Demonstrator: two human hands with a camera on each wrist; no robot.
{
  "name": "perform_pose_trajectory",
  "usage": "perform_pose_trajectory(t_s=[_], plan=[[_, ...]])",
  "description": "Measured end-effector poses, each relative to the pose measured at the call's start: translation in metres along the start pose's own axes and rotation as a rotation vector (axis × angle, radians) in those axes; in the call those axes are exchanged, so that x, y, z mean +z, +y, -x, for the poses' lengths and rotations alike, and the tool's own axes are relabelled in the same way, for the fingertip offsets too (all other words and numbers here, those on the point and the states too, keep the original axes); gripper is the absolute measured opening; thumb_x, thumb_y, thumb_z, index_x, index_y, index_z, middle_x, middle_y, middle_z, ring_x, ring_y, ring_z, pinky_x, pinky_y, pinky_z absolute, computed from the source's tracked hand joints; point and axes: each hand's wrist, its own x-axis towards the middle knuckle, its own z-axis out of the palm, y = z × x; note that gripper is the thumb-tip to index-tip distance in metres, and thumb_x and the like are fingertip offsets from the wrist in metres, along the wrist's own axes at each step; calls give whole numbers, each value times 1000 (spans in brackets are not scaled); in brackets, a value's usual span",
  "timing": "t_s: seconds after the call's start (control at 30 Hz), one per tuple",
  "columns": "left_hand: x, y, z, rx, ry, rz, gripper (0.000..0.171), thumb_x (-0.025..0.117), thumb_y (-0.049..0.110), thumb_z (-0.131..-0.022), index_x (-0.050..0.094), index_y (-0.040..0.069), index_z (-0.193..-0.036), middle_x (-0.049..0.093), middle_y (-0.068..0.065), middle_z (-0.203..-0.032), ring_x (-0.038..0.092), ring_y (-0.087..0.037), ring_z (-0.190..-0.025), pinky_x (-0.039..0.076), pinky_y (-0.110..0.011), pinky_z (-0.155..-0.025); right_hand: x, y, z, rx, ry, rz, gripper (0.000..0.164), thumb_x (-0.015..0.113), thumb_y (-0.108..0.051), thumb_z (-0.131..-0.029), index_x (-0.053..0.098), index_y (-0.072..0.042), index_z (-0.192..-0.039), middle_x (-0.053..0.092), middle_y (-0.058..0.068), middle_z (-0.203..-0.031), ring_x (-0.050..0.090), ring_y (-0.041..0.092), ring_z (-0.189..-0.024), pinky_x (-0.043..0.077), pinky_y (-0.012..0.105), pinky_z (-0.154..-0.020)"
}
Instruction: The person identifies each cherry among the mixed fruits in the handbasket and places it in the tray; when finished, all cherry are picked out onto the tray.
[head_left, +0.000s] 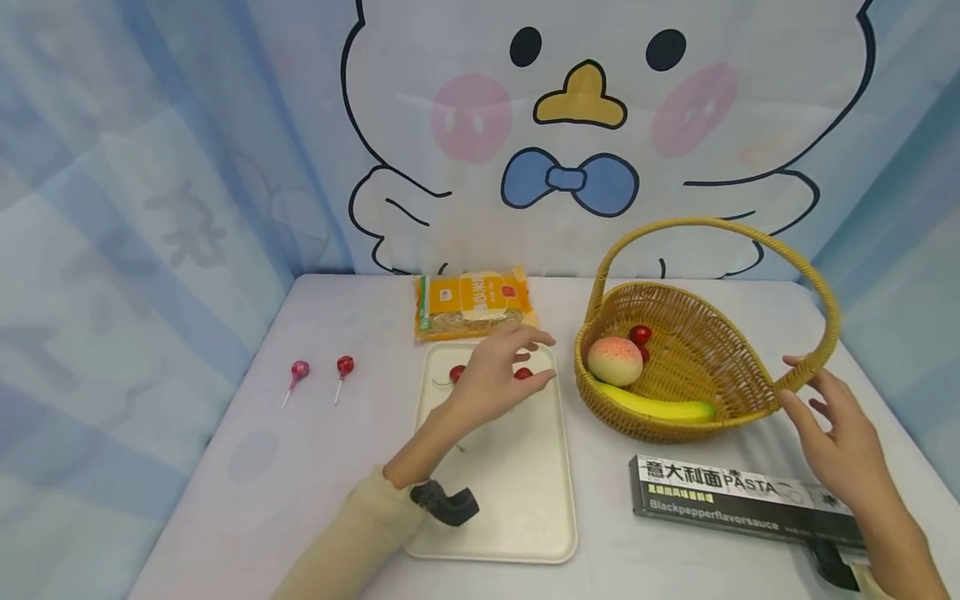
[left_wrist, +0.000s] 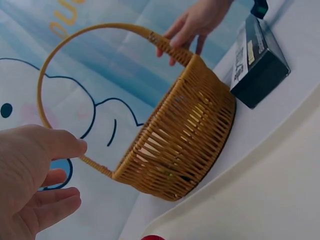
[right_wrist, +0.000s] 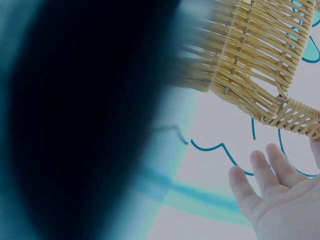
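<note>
My left hand hovers above the cream tray, its fingers loosely bent and nothing between them. Red cherries lie on the tray near its far end, partly hidden by that hand. To the right stands a woven wicker basket with a tall arched handle. Inside it are a peach, a banana and red cherries. At the right foot of the handle, my right hand pinches the basket between thumb and index finger, while its other fingers spread free.
A black pasta box lies before the basket, partly under the right forearm. Behind the tray is a yellow packet of grain. Two lollipops rest on the left of the table. A printed curtain hangs behind.
</note>
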Motion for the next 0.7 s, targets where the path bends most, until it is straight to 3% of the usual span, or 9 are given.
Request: perform_pose_trajectory(t_s=[0.17,0.33,0.43,0.57,0.63,0.7], plan=[[6,8,-10,-8,-49,15,39,82,17,-95,69,10,-131,69,-9,-131,70,-28,-120,63,-36,-99,0,1,0,-13,7,-3,52,52,-20,-113,41,-15,-163,44,30,-161,25,13,-164,13,-5,-106],[14,13,-20,3,-76,25,38,82,15,-95,70,11,-131,68,-10,-130,70,-24,-118,63,-33,-99,-1,0,-1,-10,4,-7,52,52,-20,-113,41,-15,-163,44,30,-160,26,17,-164,13,-5,-105],[20,15,-26,19,-89,44,38,81,14,-96,69,8,-131,68,-12,-131,70,-28,-118,63,-36,-100,-1,-2,-1,-4,-5,-7,52,52,-21,-113,41,-15,-163,43,30,-161,26,26,-165,17,3,-119],[28,16,-34,41,-95,48,37,81,16,-96,70,7,-130,68,-13,-131,69,-28,-117,63,-34,-99,-1,-3,-1,-2,-10,-2,52,51,-23,-113,40,-15,-164,43,30,-161,27,33,-164,17,4,-120],[31,17,-38,53,-95,41,37,81,16,-96,70,7,-130,68,-13,-130,69,-27,-115,63,-33,-98,-1,-2,-1,-3,-7,1,52,51,-23,-113,41,-16,-163,43,30,-161,27,32,-164,13,-2,-110],[35,19,-42,62,-95,32,36,80,16,-97,70,7,-130,69,-12,-128,69,-26,-114,63,-32,-98,-1,-2,-1,-1,-7,1,52,51,-23,-113,41,-15,-164,43,30,-161,27,33,-164,20,8,-123]])
